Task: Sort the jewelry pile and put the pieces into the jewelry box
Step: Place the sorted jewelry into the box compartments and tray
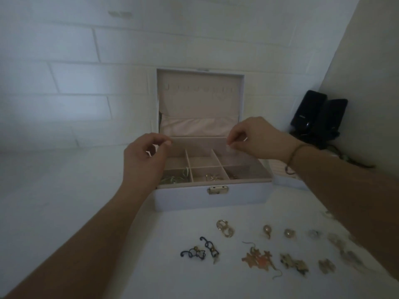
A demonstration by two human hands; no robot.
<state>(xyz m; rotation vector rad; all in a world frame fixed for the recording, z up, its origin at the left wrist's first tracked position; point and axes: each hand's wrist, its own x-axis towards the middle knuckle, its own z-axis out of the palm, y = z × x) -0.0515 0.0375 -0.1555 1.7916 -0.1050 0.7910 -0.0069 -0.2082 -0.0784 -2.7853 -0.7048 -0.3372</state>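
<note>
Standing open on the white bench (64, 201), the pale jewelry box (212, 197) is seen with its lid (199, 98) raised upright against the tiled wall (75, 78). A row of small hooks (198, 88) is set across the lid's lining, with a gathered pocket (198, 127) below it. Both hands are held above the back of the box's divided tray (248, 175). The left hand (144, 160) is raised over the tray's left side with thumb and forefinger pinched together; the right hand (257, 139) is raised over the right side, its fingers (232, 143) likewise pinched. Whether a fine chain is stretched between the two pinches cannot be told, since nothing clear is shown there. A thin cord bracelet (294, 155) is worn on the right wrist.

Some pieces are already lodged in the front compartments: greenish items (174, 179) at the left and a gold piece (212, 176) in the middle. The rest of the jewelry is spread on the bench in front of the box: dark curled earrings (200, 251), gold link earrings (225, 228), two pearl-like studs (278, 231), orange leaf-shaped earrings (258, 258), and further blurred pieces (294, 264) toward the right edge. Two black speakers (319, 117) are stood in the corner behind the box.
</note>
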